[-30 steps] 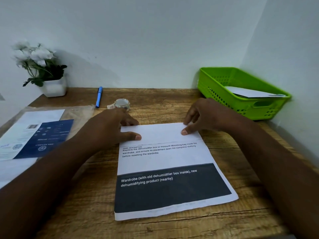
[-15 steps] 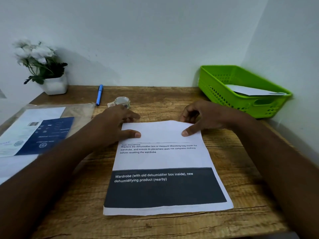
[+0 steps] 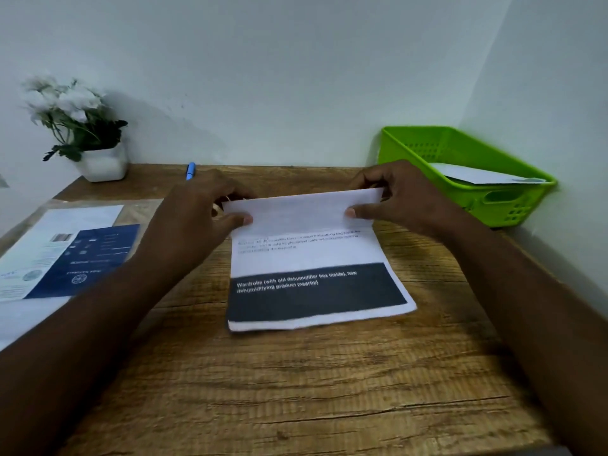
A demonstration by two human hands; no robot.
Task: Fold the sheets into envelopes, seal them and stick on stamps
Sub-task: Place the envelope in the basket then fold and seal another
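Two hands work one printed sheet (image 3: 312,258) at the centre of the wooden desk (image 3: 296,390). Left hand (image 3: 200,209) pinches the sheet's far left corner, thumb on top of the folded flap, other fingers curled behind it. Right hand (image 3: 398,199) mirrors this at the far right corner, thumb pressed on the flap's face, fingers behind. Nothing else is in either hand.

Flap is raised off the desk along the 12 o'clock edge; the near part of the sheet, with its dark printed band, lies flat toward 6 o'clock. Judgement: gripping both corners at once keeps the fold line square across the width, and the flat near half anchors the sheet by friction so it does not slide. Step in hand looks like the first fold of the envelope; sealing and stamping not yet done on this sheet.

Green basket (image 3: 513,205) stands at 2 o'clock from the sheet, against the wall, with a white folded paper (image 3: 473,174) inside, probably the drop point for finished pieces. Stack of printed sheets (image 3: 65,255) under clear plastic lies at 9 o'clock, likely the supply. Blue pen (image 3: 190,170) at 11 o'clock, partly hidden by the left hand. Potted white flowers (image 3: 82,133) at 10 o'clock, far corner, well apart from the work.

Image is blurred; small print unreadable.
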